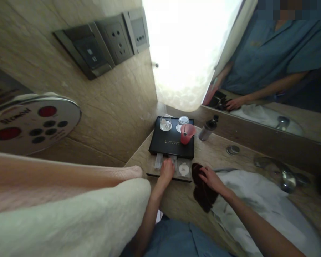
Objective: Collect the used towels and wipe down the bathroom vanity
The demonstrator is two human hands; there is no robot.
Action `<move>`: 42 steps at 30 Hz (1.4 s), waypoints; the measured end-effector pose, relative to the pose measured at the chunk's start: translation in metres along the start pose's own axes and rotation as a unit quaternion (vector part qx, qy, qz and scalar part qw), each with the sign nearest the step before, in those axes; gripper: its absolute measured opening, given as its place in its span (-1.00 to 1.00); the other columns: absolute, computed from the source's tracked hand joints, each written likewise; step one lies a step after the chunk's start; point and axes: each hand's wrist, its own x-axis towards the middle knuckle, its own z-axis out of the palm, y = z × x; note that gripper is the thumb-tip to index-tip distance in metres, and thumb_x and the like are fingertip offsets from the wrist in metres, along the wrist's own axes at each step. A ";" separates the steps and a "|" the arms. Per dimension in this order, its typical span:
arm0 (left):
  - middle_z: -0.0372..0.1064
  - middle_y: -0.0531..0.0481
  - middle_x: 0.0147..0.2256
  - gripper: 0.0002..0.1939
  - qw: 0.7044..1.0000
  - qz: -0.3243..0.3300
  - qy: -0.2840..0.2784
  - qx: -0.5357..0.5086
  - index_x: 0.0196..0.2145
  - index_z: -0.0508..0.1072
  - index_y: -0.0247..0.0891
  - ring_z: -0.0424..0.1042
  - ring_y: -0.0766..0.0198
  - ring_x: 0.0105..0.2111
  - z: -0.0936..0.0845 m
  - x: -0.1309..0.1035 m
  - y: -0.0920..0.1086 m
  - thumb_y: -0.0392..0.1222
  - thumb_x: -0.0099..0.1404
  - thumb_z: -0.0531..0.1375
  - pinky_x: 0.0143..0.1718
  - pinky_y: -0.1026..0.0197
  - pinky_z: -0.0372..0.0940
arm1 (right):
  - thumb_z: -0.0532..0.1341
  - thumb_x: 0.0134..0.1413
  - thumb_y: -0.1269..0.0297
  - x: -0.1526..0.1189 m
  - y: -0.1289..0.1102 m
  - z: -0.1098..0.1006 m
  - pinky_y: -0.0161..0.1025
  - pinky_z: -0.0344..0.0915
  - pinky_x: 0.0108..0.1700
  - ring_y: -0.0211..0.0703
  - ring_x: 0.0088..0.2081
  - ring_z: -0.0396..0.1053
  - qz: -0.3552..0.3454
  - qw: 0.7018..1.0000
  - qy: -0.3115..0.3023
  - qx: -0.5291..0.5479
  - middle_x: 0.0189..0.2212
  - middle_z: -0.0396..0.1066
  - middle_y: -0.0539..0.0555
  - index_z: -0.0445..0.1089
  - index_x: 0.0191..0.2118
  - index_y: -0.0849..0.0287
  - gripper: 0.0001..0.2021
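Packets: small flat wrapped toiletry packets (184, 168) lie in the open shallow drawer (173, 175) below the black box, at the near edge of the box on the counter; their wrappers look thin and glossy, one showing a round pale shape.
Left hand: the left hand (167, 170) rests over the drawer with fingers bent down onto the packets; whether it pinches one I cannot tell.
Right hand: the right hand (211, 178) lies flat and spread on a dark cloth (203, 192), pressing it to the counter just right of the drawer.
Doing it well: I judge light fingertip work suits the slippery wrappers, keeping them flat and side by side, with the cloth kept off the drawer.
Black box: a matt black box (171, 142), rectangular, sharp-edged, carries two clear glasses (166, 123) at its far side and a translucent red cup (187, 133) at its right.
Bottle: a grey pump bottle (208, 129) stands right of the box.
Counter: beige stone counter (216, 153), smooth, veined.
Basin: white glazed basin (256, 203) to the right, with a chrome tap (286, 178) beyond.
Towels: soft pale towels (69, 200) hang near left.
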 end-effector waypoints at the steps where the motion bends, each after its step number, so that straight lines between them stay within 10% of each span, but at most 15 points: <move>1: 0.50 -0.41 -0.24 -0.80 1.000 0.001 -0.003 0.011 -0.23 0.54 -0.46 0.51 -0.07 -0.16 0.001 -0.006 -0.005 -0.43 0.29 0.11 -0.13 0.05 0.34 | 0.13 0.28 0.28 -0.001 0.004 -0.010 -0.10 0.35 0.07 0.01 -0.06 0.45 0.008 1.000 -0.009 0.022 -0.10 0.48 0.24 0.49 -0.01 0.30 -0.71; 7: 0.48 -0.39 -0.17 -0.80 0.994 0.009 0.005 0.107 -0.20 0.56 -0.44 0.44 -0.18 -0.05 -0.022 -0.024 -0.021 -0.27 0.29 0.21 -0.04 -0.08 0.33 | 0.16 0.29 0.06 0.043 0.031 -0.073 0.07 0.30 0.08 0.24 0.08 0.34 0.172 0.966 0.181 -0.071 0.14 0.32 0.35 0.41 0.18 0.21 -0.54; 11: 0.28 -0.34 0.17 -0.62 0.987 0.019 0.027 0.158 0.12 0.42 -0.36 0.23 -0.16 0.19 -0.036 -0.012 -0.023 -0.26 0.38 0.12 0.15 -0.15 0.21 | 0.09 0.34 -0.01 0.057 0.031 -0.043 0.26 0.21 0.14 0.48 0.22 0.11 0.178 0.953 0.193 -0.153 0.36 -0.01 0.40 0.18 0.36 0.26 -0.38; 19: 0.37 -0.20 0.06 -0.72 0.968 0.192 -0.020 0.163 0.01 0.47 -0.31 0.27 0.00 0.12 -0.013 -0.077 -0.035 -0.16 0.41 0.15 0.15 -0.03 0.15 | 0.07 0.36 0.21 -0.002 0.012 0.007 -0.05 0.29 0.08 0.15 0.04 0.29 0.090 0.976 0.170 -0.104 0.13 0.26 0.36 0.32 0.23 0.30 -0.56; 23: 0.45 -0.10 -0.10 -0.87 0.963 0.213 -0.043 0.157 -0.16 0.50 -0.29 0.36 0.08 0.02 -0.001 -0.098 -0.043 -0.35 0.36 0.18 0.06 0.03 0.19 | 0.16 0.32 0.17 -0.004 0.023 -0.025 -0.14 0.30 0.06 0.03 -0.02 0.39 0.114 0.987 0.115 -0.001 -0.04 0.42 0.27 0.42 0.12 0.31 -0.61; 28: 0.47 -0.06 -0.11 -0.89 0.962 0.217 -0.047 0.160 -0.17 0.50 -0.27 0.38 0.07 0.00 0.002 -0.118 -0.049 -0.33 0.34 0.22 0.06 -0.01 0.20 | 0.08 0.34 0.00 0.015 0.060 -0.096 -0.03 0.30 0.03 0.16 0.04 0.34 0.204 0.936 0.286 -0.028 0.06 0.33 0.30 0.38 0.18 0.18 -0.53; 31: 0.47 -0.05 -0.10 -0.87 0.967 0.197 -0.041 0.153 -0.17 0.51 -0.26 0.38 0.04 0.01 0.007 -0.128 -0.054 -0.35 0.33 0.22 0.07 -0.05 0.21 | 0.15 0.26 -0.04 0.033 0.093 -0.118 0.14 0.28 0.04 0.42 0.16 0.19 0.255 0.923 0.272 -0.101 0.21 0.14 0.42 0.33 0.22 0.21 -0.45; 34: 0.47 -0.05 -0.09 -0.90 0.975 0.190 -0.037 0.109 -0.18 0.51 -0.24 0.38 0.03 0.01 0.014 -0.126 -0.063 -0.28 0.34 0.23 0.08 -0.07 0.24 | 0.24 0.20 0.02 0.054 0.124 -0.107 0.16 0.22 0.08 0.47 0.18 0.15 0.263 0.935 0.215 -0.104 0.24 0.04 0.52 0.21 0.31 0.27 -0.34; 37: 0.41 -0.11 -0.01 -0.81 0.975 0.216 -0.026 0.034 -0.08 0.49 -0.26 0.37 0.09 0.05 0.018 -0.107 -0.068 -0.21 0.39 0.19 0.12 -0.01 0.30 | 0.16 0.28 0.10 0.062 0.133 -0.075 0.07 0.20 0.09 0.34 0.13 0.21 0.251 0.911 0.316 -0.087 0.19 0.05 0.50 0.11 0.37 0.21 -0.38; 42: 0.31 -0.15 0.10 -0.55 0.968 0.247 -0.030 0.041 0.07 0.46 -0.21 0.33 0.11 0.14 0.017 -0.062 -0.064 -0.46 0.24 0.20 0.20 0.03 0.31 | 0.05 0.35 0.22 0.029 0.083 -0.023 0.05 0.25 0.06 0.31 0.11 0.26 0.352 0.842 0.405 -0.051 0.08 0.18 0.46 0.09 0.38 0.23 -0.45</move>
